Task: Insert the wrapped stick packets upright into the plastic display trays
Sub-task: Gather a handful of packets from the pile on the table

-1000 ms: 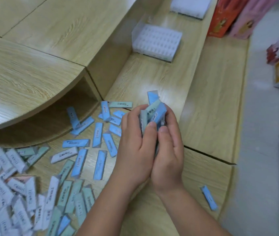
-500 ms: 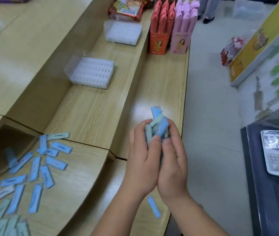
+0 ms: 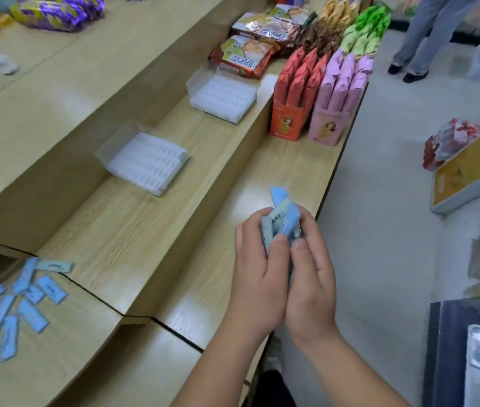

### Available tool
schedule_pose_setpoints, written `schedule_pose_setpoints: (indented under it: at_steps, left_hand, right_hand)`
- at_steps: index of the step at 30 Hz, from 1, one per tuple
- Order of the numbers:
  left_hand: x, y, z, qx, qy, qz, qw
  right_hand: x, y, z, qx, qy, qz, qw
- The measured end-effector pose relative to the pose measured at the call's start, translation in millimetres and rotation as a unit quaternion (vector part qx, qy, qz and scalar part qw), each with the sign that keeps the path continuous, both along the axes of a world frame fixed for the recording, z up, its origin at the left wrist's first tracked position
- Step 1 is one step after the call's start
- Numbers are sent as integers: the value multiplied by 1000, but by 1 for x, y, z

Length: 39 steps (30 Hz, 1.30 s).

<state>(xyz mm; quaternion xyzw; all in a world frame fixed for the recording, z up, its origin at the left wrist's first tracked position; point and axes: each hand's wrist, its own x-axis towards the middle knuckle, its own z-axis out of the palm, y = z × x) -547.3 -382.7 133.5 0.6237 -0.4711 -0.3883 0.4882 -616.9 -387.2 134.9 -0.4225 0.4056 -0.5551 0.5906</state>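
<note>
- A bundle of packets (image 3: 281, 214) is held at lower centre of the frame between the left hand (image 3: 258, 277) and right hand (image 3: 310, 277). The fingers (image 3: 277, 251) of both are curled round it.
- The step is judged to be carrying the gathered bundle to a tray.
- The nearer tray (image 3: 145, 163), left of centre on the worktop (image 3: 133, 230), looks largely unfilled.
- Next, the bundle must be brought over it and one packet pinched out and stood in a slot.
- Loose packets (image 3: 27, 301) lie at lower left.
</note>
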Motion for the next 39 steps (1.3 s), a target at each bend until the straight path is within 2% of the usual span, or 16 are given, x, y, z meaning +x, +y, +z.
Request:
schedule_pose_setpoints:
  at_steps: [5,11,18,23,28,35,39]
  left_hand:
    - [41,-63,-8,-7,8,102,995]
    - [107,-105,-22,18,21,245,969]
    - [174,-89,-48,50,48,456,887]
    - [204,-94,-78,66,46,563,823]
    - [234,-109,-103,81,19,589,804]
    - [253,-133,-125,94,-36,570,816]
    - [254,-152,-130,128,-107,543,823]
  right_hand:
    - [42,-77,-9,4,23,103,994]
    - [117,-138,-23,1,42,233,971]
    - [203,-142,-52,44,60,417,906]
    - [248,-155,-87,38,70,519,851]
    - [285,-172,-119,21,106,546,831]
    - [302,-200,-128,-25,115,539,834]
    - [302,-226,-131,-104,171,526,827]
